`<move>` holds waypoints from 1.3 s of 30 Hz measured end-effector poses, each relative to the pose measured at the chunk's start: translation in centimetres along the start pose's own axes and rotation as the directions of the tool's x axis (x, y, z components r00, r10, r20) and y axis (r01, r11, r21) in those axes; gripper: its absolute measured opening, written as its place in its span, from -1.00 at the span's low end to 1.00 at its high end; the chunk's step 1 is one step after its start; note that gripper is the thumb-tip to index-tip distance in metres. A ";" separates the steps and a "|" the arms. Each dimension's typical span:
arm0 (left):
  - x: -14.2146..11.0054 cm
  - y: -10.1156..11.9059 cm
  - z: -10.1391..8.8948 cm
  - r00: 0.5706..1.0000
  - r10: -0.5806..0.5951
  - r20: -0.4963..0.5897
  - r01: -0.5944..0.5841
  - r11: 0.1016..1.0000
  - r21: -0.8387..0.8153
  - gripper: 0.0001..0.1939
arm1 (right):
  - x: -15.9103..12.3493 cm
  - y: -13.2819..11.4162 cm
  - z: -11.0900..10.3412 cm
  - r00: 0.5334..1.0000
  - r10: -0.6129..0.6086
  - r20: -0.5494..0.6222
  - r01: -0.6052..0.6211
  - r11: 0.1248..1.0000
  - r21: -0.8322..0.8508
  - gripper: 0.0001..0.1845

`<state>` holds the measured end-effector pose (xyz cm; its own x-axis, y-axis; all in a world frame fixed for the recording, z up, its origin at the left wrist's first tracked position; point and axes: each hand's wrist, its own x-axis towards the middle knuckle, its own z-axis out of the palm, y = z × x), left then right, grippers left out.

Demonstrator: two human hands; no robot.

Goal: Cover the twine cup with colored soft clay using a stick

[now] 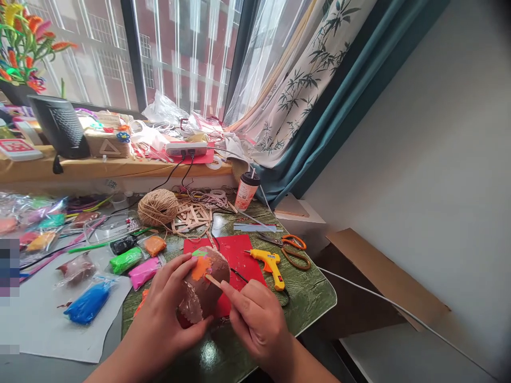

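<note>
My left hand (162, 306) is wrapped around a rounded brown clay-covered object (217, 266), gripping it from its left side. Patches of orange clay (202, 267) and green clay (199, 253) lie on its upper face, and a shiny clear part shows lower down. Between the fingers of my right hand (259, 314) is a thin wooden stick (214, 280); its tip touches the lower edge of the orange patch. Beneath the object lies a red sheet (243, 250). What the object is made of under the clay is hidden.
To the right are a yellow glue gun (271, 263) and orange-handled scissors (294, 247). Bags of green clay (125, 260), pink clay (144, 272) and blue clay (90, 303) lie left. Behind stand a twine ball (158, 207) and a paper cup (246, 191). The table edge is at right.
</note>
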<state>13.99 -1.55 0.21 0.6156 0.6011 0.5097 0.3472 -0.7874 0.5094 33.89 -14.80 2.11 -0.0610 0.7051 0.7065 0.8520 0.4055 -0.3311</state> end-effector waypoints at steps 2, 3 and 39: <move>0.0 0.1 -0.1 1.000 0.013 -0.010 -0.013 1.000 0.002 -0.17 | -0.2 -0.2 0.6 1.000 -0.017 0.021 0.017 1.000 -0.005 -0.44; 0.0 0.2 -0.1 1.000 0.020 -0.013 -0.020 1.000 0.000 -0.17 | -0.3 -0.4 0.8 0.999 -0.027 0.024 0.027 1.000 -0.002 -0.44; 0.6 -1.3 -0.2 0.991 0.126 -0.032 -0.123 0.988 0.092 -0.33 | 1.0 -2.6 2.9 0.533 0.598 0.599 -0.631 -0.191 0.752 -0.38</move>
<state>13.77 -0.14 0.01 0.6314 0.5010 0.5918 0.3323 -0.8644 0.3772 30.10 -13.47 1.82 0.1654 0.9667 -0.1955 -0.5154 -0.0843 -0.8528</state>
